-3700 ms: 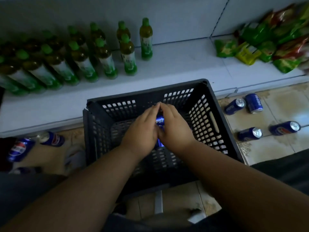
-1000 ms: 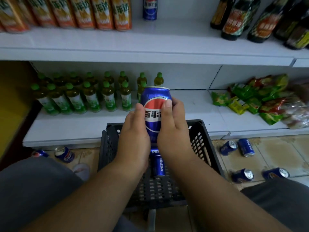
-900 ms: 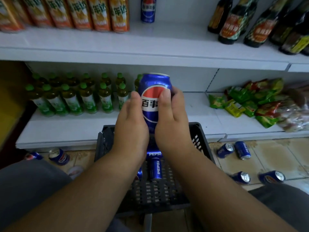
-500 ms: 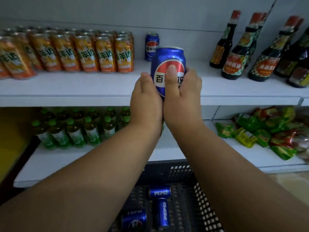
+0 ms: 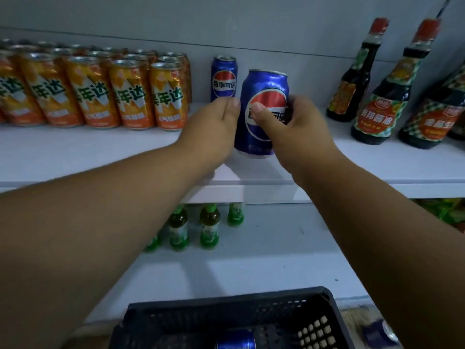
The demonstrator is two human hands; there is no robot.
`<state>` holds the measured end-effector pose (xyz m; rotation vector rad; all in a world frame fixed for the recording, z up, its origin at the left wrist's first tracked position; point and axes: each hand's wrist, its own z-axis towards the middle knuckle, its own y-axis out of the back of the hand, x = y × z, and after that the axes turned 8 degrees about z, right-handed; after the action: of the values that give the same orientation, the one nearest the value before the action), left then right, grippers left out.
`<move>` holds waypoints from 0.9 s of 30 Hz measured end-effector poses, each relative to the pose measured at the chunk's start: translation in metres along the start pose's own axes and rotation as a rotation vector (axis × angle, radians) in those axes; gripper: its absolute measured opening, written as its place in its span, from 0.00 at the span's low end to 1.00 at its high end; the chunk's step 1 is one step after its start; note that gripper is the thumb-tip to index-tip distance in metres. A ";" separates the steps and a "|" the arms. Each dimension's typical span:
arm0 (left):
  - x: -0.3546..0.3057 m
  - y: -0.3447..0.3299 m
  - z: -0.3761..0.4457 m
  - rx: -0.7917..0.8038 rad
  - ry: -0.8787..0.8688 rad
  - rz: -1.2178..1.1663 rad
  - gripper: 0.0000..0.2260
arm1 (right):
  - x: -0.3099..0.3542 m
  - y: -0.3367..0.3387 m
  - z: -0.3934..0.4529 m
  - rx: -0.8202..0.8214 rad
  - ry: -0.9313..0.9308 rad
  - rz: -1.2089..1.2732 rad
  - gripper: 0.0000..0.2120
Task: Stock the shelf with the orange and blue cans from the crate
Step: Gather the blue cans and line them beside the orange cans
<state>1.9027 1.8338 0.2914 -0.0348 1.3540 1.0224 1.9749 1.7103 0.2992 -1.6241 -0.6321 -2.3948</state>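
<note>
Right hand is gripping a blue aluminium cola can with a red-white-blue roundel, thumb across the printed front, fingers curling round its right side. Left hand is lying along the can's left side with fingers fairly straight, seemingly touching it; whether it is truly gripping, cannot tell. The can is standing about upright, leaning slightly, its base at or just above the white upper shelf board; contact with the board is not clear.

Just behind and to the left, a second blue cola can of the same kind is standing upright near the grey back wall. Left of that, rows of orange drink cans with green and white lettering are filling the shelf. To the right, dark glass sauce bottles with red caps and green-orange labels are standing well apart from the held can.

Below, on the lower white shelf, small green-capped tea bottles are showing under the left forearm. At the bottom edge, a black perforated plastic crate is sitting with one blue can lying inside.
</note>
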 end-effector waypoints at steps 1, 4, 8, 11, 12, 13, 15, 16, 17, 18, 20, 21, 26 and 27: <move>0.009 0.000 0.011 0.034 -0.030 0.111 0.14 | -0.006 -0.001 0.011 -0.015 0.008 -0.017 0.27; 0.030 -0.008 0.040 0.062 -0.020 0.336 0.12 | -0.020 -0.009 0.046 -0.034 0.009 -0.066 0.23; 0.044 -0.016 0.058 0.012 0.026 0.387 0.13 | -0.041 -0.018 0.092 -0.047 -0.043 -0.045 0.20; 0.047 -0.017 0.059 -0.031 0.016 0.421 0.15 | -0.053 -0.025 0.122 -0.073 -0.047 -0.074 0.19; 0.047 -0.018 0.058 -0.027 -0.001 0.452 0.17 | -0.055 -0.028 0.131 -0.075 -0.041 -0.095 0.19; 0.047 -0.019 0.058 -0.022 -0.017 0.472 0.18 | -0.056 -0.031 0.139 -0.078 -0.029 -0.117 0.20; 0.046 -0.019 0.059 -0.020 -0.020 0.479 0.19 | -0.057 -0.037 0.153 -0.078 -0.008 -0.140 0.23; 0.047 -0.019 0.060 -0.021 -0.017 0.478 0.20 | -0.057 -0.040 0.159 -0.080 -0.011 -0.139 0.24; 0.048 -0.018 0.061 -0.021 -0.010 0.474 0.21 | -0.057 -0.043 0.164 -0.077 -0.021 -0.135 0.25; 0.048 -0.017 0.061 -0.017 -0.003 0.470 0.21 | -0.057 -0.045 0.167 -0.070 -0.030 -0.131 0.25; 0.049 -0.017 0.062 -0.012 -0.001 0.460 0.21 | -0.058 -0.047 0.169 -0.068 -0.040 -0.122 0.26; 0.049 -0.017 0.063 -0.010 -0.002 0.448 0.21 | -0.059 -0.048 0.169 -0.080 -0.043 -0.123 0.26; 0.052 -0.016 0.065 -0.026 0.047 0.316 0.21 | -0.063 -0.055 0.169 -0.125 -0.060 -0.247 0.26; 0.052 -0.016 0.065 -0.034 0.052 0.295 0.21 | -0.061 -0.057 0.172 -0.128 -0.064 -0.274 0.27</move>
<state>1.9564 1.8913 0.2594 0.1172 1.4154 1.2992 2.1218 1.8318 0.2829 -1.7746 -0.7723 -2.6321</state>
